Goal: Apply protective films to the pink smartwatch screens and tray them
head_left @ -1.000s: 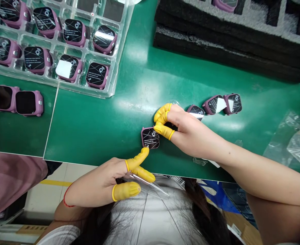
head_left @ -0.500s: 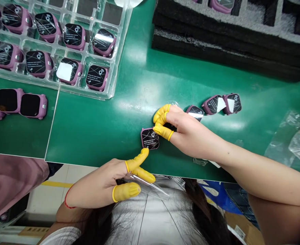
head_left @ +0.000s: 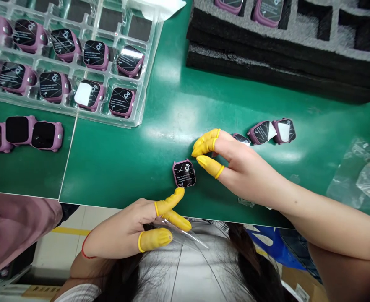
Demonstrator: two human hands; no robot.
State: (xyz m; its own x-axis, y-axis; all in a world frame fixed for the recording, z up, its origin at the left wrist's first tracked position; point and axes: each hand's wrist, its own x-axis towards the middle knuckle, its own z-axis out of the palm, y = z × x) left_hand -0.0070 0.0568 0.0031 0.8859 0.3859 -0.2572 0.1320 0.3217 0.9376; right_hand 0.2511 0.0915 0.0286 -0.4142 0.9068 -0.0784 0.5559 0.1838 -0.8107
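A pink smartwatch body (head_left: 184,173) with a printed black screen film lies flat on the green mat (head_left: 125,163) near its front edge. My right hand (head_left: 238,167), yellow finger cots on thumb and two fingers, hovers just right of it with fingers slightly apart, holding nothing. My left hand (head_left: 125,228), also in finger cots, pinches a clear film (head_left: 185,235) between thumb and middle finger. Its index finger points at the watch's near edge, a small gap away.
A clear compartment tray (head_left: 141,105) with several pink watches sits at the back left. Three more watches (head_left: 262,132) lie right of my hand, and others (head_left: 46,135) at the left. Black foam trays (head_left: 267,63) are behind, plastic bags (head_left: 361,172) right, another person's pink sleeve (head_left: 15,226) lower left.
My right thumb has lifted off the watch's right edge and drawn back slightly to the right. The left hand still holds the clear film. The view has shifted a little.
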